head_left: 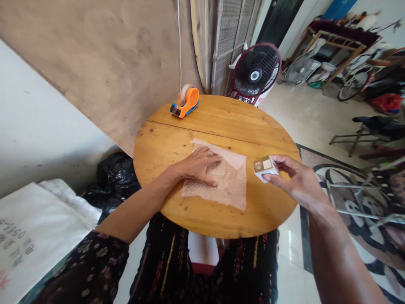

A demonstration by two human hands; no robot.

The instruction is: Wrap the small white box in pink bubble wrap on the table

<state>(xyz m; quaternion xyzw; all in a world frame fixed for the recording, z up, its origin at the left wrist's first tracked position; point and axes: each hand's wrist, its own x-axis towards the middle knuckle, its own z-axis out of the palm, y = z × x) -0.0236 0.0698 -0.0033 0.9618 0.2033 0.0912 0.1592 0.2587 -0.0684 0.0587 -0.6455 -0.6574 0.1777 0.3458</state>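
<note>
A sheet of bubble wrap [232, 192] lies flat on the round wooden table [253, 122]. My left hand [201, 166] rests on its left half, fingers spread, holding nothing. To the right of the sheet, my right hand [295, 175] grips a small box [266, 167] between thumb and fingers, just above the tabletop. The box has brown and white faces; its print is too small to read. Near the table's far left edge stands an orange and blue tape dispenser [188, 102] with a roll of clear tape.
A fan [256, 71] stands just behind the table's far edge. Black plastic bags [115, 175] and a white printed sack [38, 236] are on the left. A metal rack [357, 198] stands on the right, over a panda-patterned mat [338, 177]. A wooden board [110, 55] leans at the left wall.
</note>
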